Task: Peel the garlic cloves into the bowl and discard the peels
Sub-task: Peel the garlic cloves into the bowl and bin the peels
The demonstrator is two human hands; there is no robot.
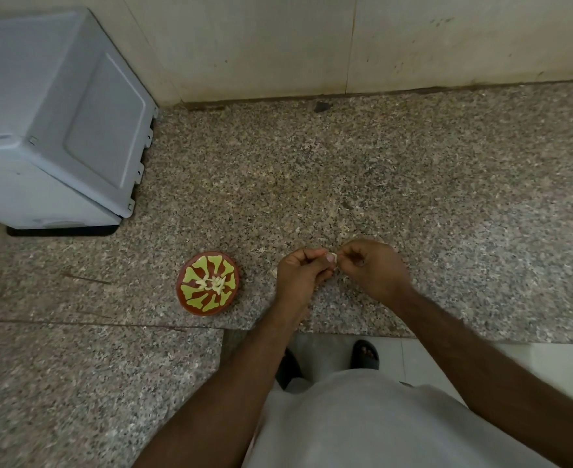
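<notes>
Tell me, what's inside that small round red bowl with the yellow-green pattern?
The small round red bowl with the yellow-green pattern holds a little heap of pale peeled garlic cloves at its centre. Whatever lies beneath that heap is covered.

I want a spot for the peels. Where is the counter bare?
Bare granite counter stretches between the wall and the hands, and right of the right hand. Crowded spots: the bowl left of the left hand, scraps under both hands, and the grey appliance filling the far left.
</notes>
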